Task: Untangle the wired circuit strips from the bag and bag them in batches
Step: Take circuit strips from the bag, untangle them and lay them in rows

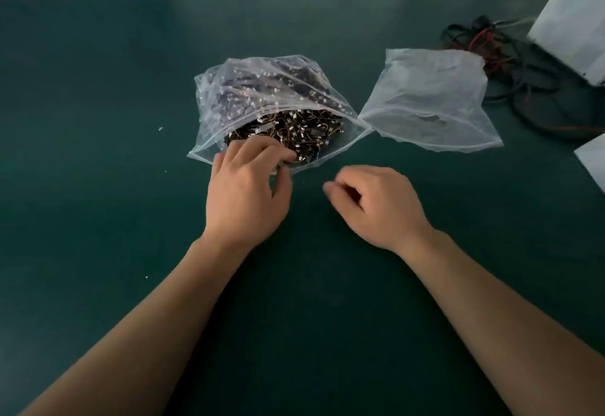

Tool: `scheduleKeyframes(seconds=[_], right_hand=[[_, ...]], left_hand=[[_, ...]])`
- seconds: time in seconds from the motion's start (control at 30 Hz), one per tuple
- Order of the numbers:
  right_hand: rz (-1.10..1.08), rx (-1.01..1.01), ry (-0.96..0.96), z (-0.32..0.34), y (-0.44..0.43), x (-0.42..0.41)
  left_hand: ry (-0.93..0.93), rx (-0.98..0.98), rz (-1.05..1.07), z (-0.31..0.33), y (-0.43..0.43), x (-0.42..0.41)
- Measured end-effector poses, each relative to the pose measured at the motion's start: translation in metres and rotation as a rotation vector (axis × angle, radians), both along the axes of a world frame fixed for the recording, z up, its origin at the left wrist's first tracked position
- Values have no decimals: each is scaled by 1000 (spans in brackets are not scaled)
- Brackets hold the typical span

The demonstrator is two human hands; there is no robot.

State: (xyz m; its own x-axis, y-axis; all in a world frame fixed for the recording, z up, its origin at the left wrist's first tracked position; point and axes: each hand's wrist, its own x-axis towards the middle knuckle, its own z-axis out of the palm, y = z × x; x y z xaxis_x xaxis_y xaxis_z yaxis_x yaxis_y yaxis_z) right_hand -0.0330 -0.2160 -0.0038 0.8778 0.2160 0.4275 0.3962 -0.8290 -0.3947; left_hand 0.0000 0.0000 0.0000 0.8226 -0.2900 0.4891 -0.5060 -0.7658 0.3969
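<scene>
Dark green matte table (98, 88), slightly grainy, with a few white specks (160, 128) on it. Sitting in the middle is the full bag (255, 88) – thin, crinkly clear plastic with a zip top, mouth open toward the person. It's stuffed with circuit strips (294, 127), a dark knotted mass of thin orange-brown wires and little white connectors (proper bird's nest).

The left hand (244, 193) is at the mouth. Its fingers bend over the near lip onto the strips with the thumb under the plastic, so it's pinching that lip. The right hand (376, 206) is just beside it over bare table, fingers loosely curled, nothing visible in them – the tips are blurry.

A second bag (425, 95), same floppy clear plastic and lying flat, touches the full one's right corner. Behind it there's a heap of black and red cables (523, 88) against a white box (573, 29).
</scene>
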Motion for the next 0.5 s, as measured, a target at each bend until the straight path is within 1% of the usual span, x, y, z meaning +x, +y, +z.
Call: scheduleKeyframes(seconds=[0.03,0.13,0.23,0.3,0.37,0.5], right_hand=[[-5,4,11,-2,10,9],[-26,-94,89,-4,33,26],[-50,-197,156,-8,39,33],[-75,-244,194,-9,37,33],[-82,-246,195,-10,37,31],[-94,-188,153,-10,33,27]], left_hand=[[57,39,5,-4,1,3],[225,167,63,-14,5,5],[197,226,59,-18,6,2],[193,219,66,-16,5,1],[212,215,71,-15,4,0],[232,214,59,-13,2,0]])
